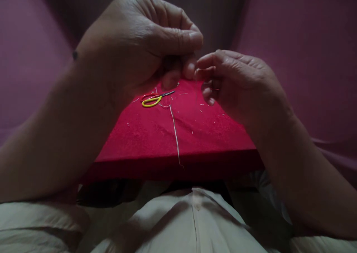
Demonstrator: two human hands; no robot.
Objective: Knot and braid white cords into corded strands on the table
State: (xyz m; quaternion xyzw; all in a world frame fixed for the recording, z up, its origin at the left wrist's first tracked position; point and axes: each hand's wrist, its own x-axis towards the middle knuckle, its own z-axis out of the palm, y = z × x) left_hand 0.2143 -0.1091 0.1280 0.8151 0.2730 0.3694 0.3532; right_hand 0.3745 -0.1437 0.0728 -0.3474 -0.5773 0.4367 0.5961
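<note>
My left hand [158, 32] is raised over the red-covered table, thumb and forefinger pressed together in a pinch. Close beside it, a little lower and to the right, my right hand [241, 76] also pinches with its fingertips. What either hand holds is too fine or too dim to make out. Beneath them on the cloth lie small scissors [152, 101] with one red and one yellow handle, blades pointing right. A pale thread [175, 130] runs from near the scissors and hangs over the table's front edge.
The red cloth [156, 141] covers the table, with several short thread scraps [201, 111] scattered over it. Pink fabric walls [301, 59] stand at both sides. The wearer's light shirt [195, 223] is close to the front edge.
</note>
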